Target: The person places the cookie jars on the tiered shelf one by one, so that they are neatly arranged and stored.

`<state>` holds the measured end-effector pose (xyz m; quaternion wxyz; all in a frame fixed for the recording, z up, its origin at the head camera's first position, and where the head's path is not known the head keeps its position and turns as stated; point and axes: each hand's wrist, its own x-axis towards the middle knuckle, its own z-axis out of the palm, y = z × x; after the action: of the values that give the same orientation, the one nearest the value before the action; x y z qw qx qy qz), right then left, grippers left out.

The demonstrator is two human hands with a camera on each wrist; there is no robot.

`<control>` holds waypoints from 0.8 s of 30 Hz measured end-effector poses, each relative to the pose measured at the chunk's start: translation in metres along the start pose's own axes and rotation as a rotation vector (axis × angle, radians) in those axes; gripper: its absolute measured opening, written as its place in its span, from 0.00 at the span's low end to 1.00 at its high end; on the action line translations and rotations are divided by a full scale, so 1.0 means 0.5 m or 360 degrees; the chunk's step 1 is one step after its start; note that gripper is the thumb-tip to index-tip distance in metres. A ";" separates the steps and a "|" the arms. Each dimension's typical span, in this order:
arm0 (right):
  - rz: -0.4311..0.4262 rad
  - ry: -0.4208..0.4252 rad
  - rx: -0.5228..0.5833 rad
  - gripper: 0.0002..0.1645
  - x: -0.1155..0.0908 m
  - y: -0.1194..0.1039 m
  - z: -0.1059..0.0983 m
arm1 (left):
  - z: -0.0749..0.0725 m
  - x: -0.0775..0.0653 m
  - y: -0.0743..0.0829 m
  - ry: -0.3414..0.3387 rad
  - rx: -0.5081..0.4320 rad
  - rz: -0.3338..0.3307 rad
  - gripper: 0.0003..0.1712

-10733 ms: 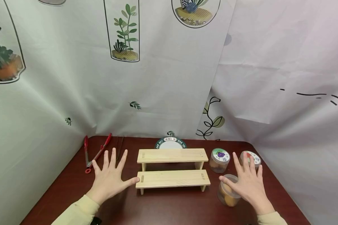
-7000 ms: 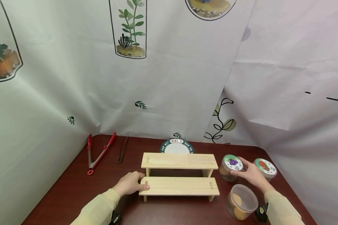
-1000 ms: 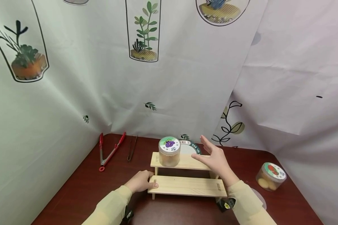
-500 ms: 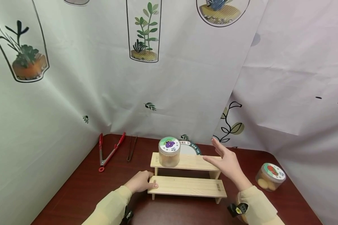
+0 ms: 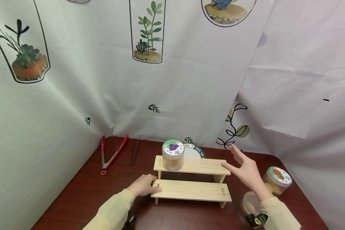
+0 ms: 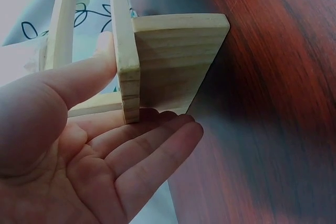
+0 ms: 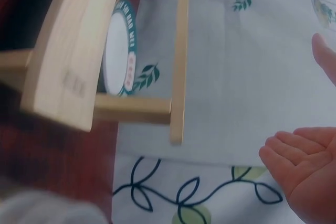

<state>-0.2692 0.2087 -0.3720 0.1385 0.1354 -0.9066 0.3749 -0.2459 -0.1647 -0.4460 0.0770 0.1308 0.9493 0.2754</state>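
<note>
A two-step wooden stand point(image 5: 189, 190) sits mid-table. My left hand point(image 5: 142, 186) grips the left end of its lower step; in the left wrist view the thumb lies on the board and the fingers reach beneath. On the upper step's left end stands a lidded jar point(image 5: 172, 156) with a purple-vegetable label. My right hand point(image 5: 245, 171) hovers by the stand's right end, thumb and fingers spread apart, holding nothing. Below its wrist is a clear jar point(image 5: 245, 204) with round yellowish pieces inside, partly covered. Behind that hand stands a lidded jar point(image 5: 277, 180) with a red-vegetable label.
Red-handled tongs point(image 5: 110, 156) lie at the back left of the dark red table point(image 5: 83, 198), beside thin metal tweezers point(image 5: 134, 151). A round white plate with a green rim point(image 5: 199, 151) is partly hidden behind the stand. Printed cloth point(image 5: 189, 95) encloses the back and sides.
The purple-label jar, grasped by my right hand on the table earlier, now stands on the upper step, released. My right hand has since drawn away rightward. The left hand keeps its grip.
</note>
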 end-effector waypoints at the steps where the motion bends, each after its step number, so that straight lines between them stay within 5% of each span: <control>1: 0.0009 0.0003 -0.0014 0.51 -0.003 0.004 -0.004 | 0.000 0.000 0.000 0.0001 -0.0001 0.0002 0.19; 24: 0.0198 0.0012 -0.0098 0.54 -0.046 0.112 -0.072 | -0.001 0.003 0.000 -0.0008 0.0027 -0.0021 0.21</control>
<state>-0.2619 0.2761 -0.3914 0.1225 0.0731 -0.9238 0.3552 -0.2472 -0.1644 -0.4457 0.0800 0.1259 0.9522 0.2666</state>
